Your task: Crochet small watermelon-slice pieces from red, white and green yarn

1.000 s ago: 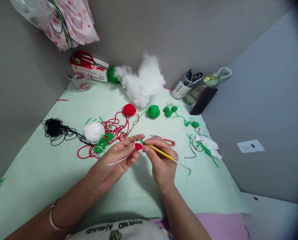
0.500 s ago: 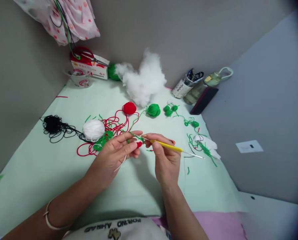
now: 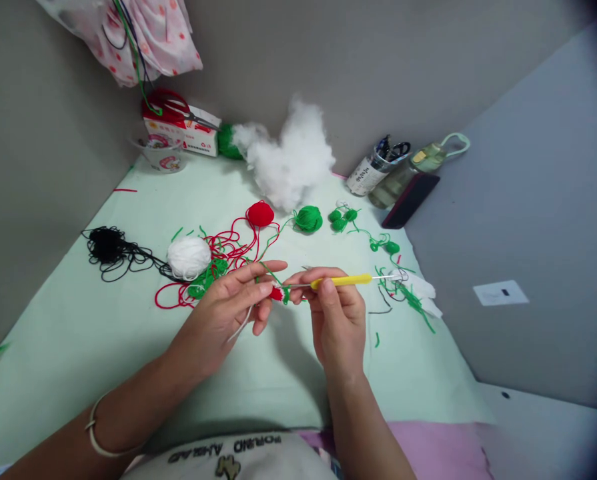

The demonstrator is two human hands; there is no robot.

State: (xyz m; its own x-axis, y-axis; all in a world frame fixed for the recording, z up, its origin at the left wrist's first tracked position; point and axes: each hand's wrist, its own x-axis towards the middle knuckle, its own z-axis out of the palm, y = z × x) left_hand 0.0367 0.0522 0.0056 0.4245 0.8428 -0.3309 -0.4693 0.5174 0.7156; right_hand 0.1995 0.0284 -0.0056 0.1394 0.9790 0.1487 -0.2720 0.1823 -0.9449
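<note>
Between the thumb and fingers of my left hand [image 3: 228,300] is a small crochet piece [image 3: 279,293] in red, white and green. A white yarn tail hangs below that hand, and green yarn runs over its raised index finger. My right hand [image 3: 337,313] is closed around the yellow handle of a crochet hook [image 3: 348,281]. The hook's thin metal shaft reaches left to the piece; its very tip is hidden there. Beyond my hands lie a green yarn ball [image 3: 308,219], a red yarn ball [image 3: 261,214] and a white yarn ball [image 3: 189,258].
Black yarn [image 3: 105,245] lies tangled at the left. White stuffing [image 3: 291,160] sits at the back, near a box [image 3: 201,137] with scissors [image 3: 178,107] on it and a plastic cup [image 3: 164,157]. At the right are a pen holder [image 3: 368,175], a bottle [image 3: 391,187], a phone [image 3: 411,201] and green scraps [image 3: 413,303].
My right hand has turned the hook from a downward slant to nearly level. The crochet piece is tilted a little differently, its green edge now lower and facing the right hand.
</note>
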